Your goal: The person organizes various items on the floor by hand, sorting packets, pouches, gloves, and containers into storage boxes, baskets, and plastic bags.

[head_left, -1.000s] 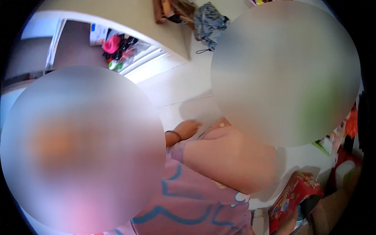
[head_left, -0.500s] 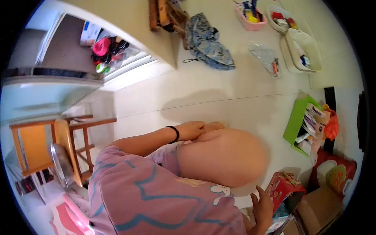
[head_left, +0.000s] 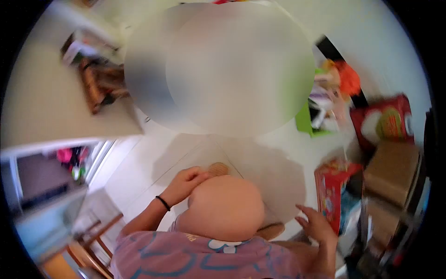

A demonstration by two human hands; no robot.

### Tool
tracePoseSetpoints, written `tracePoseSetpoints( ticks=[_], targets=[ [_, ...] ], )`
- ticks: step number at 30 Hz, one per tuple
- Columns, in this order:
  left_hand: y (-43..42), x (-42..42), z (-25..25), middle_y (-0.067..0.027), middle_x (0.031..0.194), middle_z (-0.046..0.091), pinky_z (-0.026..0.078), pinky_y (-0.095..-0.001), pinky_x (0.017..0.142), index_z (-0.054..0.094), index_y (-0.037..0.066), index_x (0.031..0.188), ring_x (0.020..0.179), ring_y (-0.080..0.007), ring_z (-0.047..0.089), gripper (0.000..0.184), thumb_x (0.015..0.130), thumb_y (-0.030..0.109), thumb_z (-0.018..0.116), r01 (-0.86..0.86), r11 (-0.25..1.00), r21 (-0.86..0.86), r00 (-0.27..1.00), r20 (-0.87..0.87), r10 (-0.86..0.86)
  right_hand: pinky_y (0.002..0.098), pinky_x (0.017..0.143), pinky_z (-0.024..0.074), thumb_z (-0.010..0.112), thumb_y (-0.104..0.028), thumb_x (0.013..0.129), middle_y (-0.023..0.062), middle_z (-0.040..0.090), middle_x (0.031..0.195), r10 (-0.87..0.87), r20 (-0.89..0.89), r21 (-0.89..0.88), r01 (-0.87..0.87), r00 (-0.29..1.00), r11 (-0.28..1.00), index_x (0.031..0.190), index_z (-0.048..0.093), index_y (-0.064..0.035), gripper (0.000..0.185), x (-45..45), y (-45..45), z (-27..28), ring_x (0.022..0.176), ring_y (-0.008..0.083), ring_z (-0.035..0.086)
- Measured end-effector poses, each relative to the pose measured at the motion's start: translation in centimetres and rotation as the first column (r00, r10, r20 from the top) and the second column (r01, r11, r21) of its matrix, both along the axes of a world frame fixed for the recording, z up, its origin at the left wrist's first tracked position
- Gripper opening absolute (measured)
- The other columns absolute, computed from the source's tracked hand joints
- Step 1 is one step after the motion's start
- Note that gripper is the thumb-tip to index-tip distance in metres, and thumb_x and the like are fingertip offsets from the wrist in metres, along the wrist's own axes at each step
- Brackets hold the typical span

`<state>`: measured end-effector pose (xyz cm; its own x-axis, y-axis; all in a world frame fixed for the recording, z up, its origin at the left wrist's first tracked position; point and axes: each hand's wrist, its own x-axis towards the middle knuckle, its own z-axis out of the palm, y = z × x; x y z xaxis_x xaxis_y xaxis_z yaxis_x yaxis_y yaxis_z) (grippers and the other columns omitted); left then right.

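Observation:
My left hand (head_left: 189,181), with a black band on the wrist, is beside my bent knee (head_left: 227,207). Its fingers are curled together, their tips close to a tan ribbed slipper (head_left: 218,169); whatever they may hold is hidden. My right hand (head_left: 317,224) hovers at the right with fingers apart and nothing between them. Just beyond it stands a red patterned box (head_left: 330,195), open, with bluish plastic in it. Another brown shoe (head_left: 271,230) shows partly behind the knee.
Cardboard boxes (head_left: 391,172) and a red bag (head_left: 383,122) stand at the right. A green bin (head_left: 304,122) of papers is at the upper right. Wooden furniture (head_left: 100,237) is at the lower left, below an open cabinet (head_left: 39,179). A blurred area covers the upper middle.
The view has turned, so the cabinet now lies lower left and the bin higher. My right hand, unseen clearly at first, has come into view with fingers spread. My left hand stays near the knee.

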<state>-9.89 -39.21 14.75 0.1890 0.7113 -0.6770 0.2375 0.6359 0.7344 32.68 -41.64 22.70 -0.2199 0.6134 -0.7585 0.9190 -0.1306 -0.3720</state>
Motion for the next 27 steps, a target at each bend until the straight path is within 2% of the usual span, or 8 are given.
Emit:
tracePoseSetpoints(
  ticks=[4, 6, 9, 11, 15, 17, 22, 27],
  targets=[
    [2.7, -3.4, -4.4, -0.0004, 0.079, 0.062, 0.043, -0.0215, 0.059, 0.065, 0.008, 0.089, 0.067, -0.0070, 0.052, 0.016, 0.094, 0.021, 0.058, -0.198, 0.978, -0.067, 0.975, 0.092, 0.204, 0.0443, 0.093, 0.0462, 0.056, -0.030, 0.093, 0.0201, 0.060, 0.117, 0.002, 0.010, 0.092, -0.003, 1.000, 0.996, 0.131, 0.052, -0.0093, 0.043, 0.5, 0.2, 0.7, 0.109, 0.0379, 0.056],
    [5.3, -5.5, -10.0, -0.0019, 0.083, 0.062, 0.044, -0.0227, 0.061, 0.063, 0.009, 0.088, 0.068, -0.0077, 0.052, 0.011, 0.093, 0.017, 0.058, -0.475, 0.865, 0.160, 0.865, -0.092, 0.493, 0.0436, 0.091, 0.0470, 0.056, -0.031, 0.093, 0.0197, 0.061, 0.115, -0.035, 0.044, 0.054, 0.033, 0.998, 0.998, 0.130, 0.052, -0.0091, 0.043, 0.7, 0.2, 0.9, 0.107, 0.0373, 0.057],
    [9.5, -9.0, -16.6, -0.0039, 0.091, 0.061, 0.047, -0.0254, 0.068, 0.063, 0.006, 0.093, 0.076, -0.0100, 0.055, 0.012, 0.093, 0.016, 0.058, -0.474, 0.821, 0.318, 0.827, -0.158, 0.539, 0.0443, 0.088, 0.0481, 0.056, -0.031, 0.093, 0.0191, 0.062, 0.111, -0.061, -0.051, 0.137, 0.067, 0.997, 0.988, 0.128, 0.055, -0.0090, 0.041, 1.1, 0.2, 0.7, 0.102, 0.0368, 0.059],
    [12.4, -7.0, -17.7, -0.0076, 0.098, 0.062, 0.048, -0.0314, 0.079, 0.063, 0.003, 0.100, 0.087, -0.0183, 0.058, 0.015, 0.092, 0.015, 0.059, -0.057, 0.763, 0.644, 0.804, -0.424, 0.418, 0.0430, 0.087, 0.0489, 0.057, -0.029, 0.093, 0.0186, 0.062, 0.111, -0.104, -0.040, 0.186, 0.109, 0.994, 0.976, 0.125, 0.057, -0.0085, 0.039, 1.6, 1.8, 1.4, 0.101, 0.0352, 0.060],
    [17.2, 4.4, -17.3, -0.0200, 0.124, 0.058, 0.040, -0.0398, 0.101, 0.059, 0.003, 0.120, 0.120, -0.0345, 0.051, 0.043, 0.081, 0.018, 0.070, 0.410, 0.713, 0.569, 0.759, -0.646, 0.079, 0.0313, 0.089, 0.0491, 0.059, -0.011, 0.091, 0.0128, 0.061, 0.124, -0.302, -0.116, 0.454, 0.322, 0.946, 0.831, 0.121, 0.059, -0.0041, 0.031, 5.2, 10.1, 1.0, 0.103, 0.0185, 0.063],
    [18.3, 10.2, -16.8, -0.0293, 0.142, 0.039, 0.024, -0.0561, 0.110, 0.026, 0.020, 0.150, 0.130, -0.0502, 0.036, 0.095, 0.072, 0.035, 0.079, 0.775, 0.615, 0.142, 0.330, -0.922, -0.202, 0.0327, 0.099, 0.0427, 0.059, -0.010, 0.090, 0.0188, 0.054, 0.131, -0.296, -0.169, 0.719, 0.323, 0.940, 0.615, 0.119, 0.061, -0.0055, 0.029, 9.0, 17.1, -1.7, 0.118, 0.0267, 0.054],
    [19.9, 15.6, -16.4, -0.0432, 0.140, 0.029, 0.017, -0.0612, 0.109, 0.016, 0.026, 0.152, 0.132, -0.0533, 0.032, 0.102, 0.071, 0.036, 0.078, 0.856, 0.488, -0.171, 0.075, -0.893, -0.444, 0.0465, 0.106, 0.0359, 0.059, -0.018, 0.088, 0.0251, 0.060, 0.116, -0.393, 0.208, 0.946, -0.082, 0.896, 0.314, 0.110, 0.066, -0.0093, 0.025, 14.0, 34.2, -8.2, 0.129, 0.0426, 0.039],
    [20.4, 15.4, -19.2, -0.0445, 0.133, 0.037, 0.019, -0.0602, 0.109, 0.012, 0.022, 0.153, 0.130, -0.0538, 0.035, 0.079, 0.087, 0.026, 0.056, 0.869, 0.459, -0.184, 0.032, -0.906, -0.422, 0.0511, 0.112, 0.0224, 0.051, -0.030, 0.086, 0.0142, 0.068, 0.106, -0.180, 0.467, 0.730, -0.262, 0.866, 0.631, 0.101, 0.072, -0.0134, 0.031, 17.1, 43.5, -13.3, 0.112, 0.0283, 0.059]
  ],
)
